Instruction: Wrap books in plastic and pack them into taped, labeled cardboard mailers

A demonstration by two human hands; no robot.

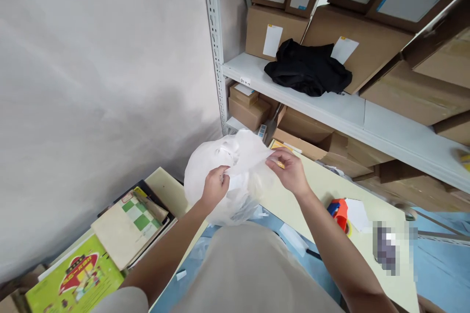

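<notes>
A large translucent white plastic bag (200, 168) bulges out in the middle of the view, with white, crumpled material showing inside it. My left hand (216, 187) pinches the near edge of the bag, thumb against fingers. On the other side my right hand (289, 170) grips the same stretched plastic between thumb and fingertips. The film is pulled taut between both hands. Just beyond my right hand, part of a yellow item (281, 146) shows on the table.
Books (125, 225) and a green-yellow booklet (75, 279) are stacked at left. An orange tape dispenser (340, 212) lies on the pale table (312, 176) at right. Behind stands a metal shelf (286, 80) with cardboard boxes (363, 44) and black cloth (308, 67). Paper scraps litter the blue floor.
</notes>
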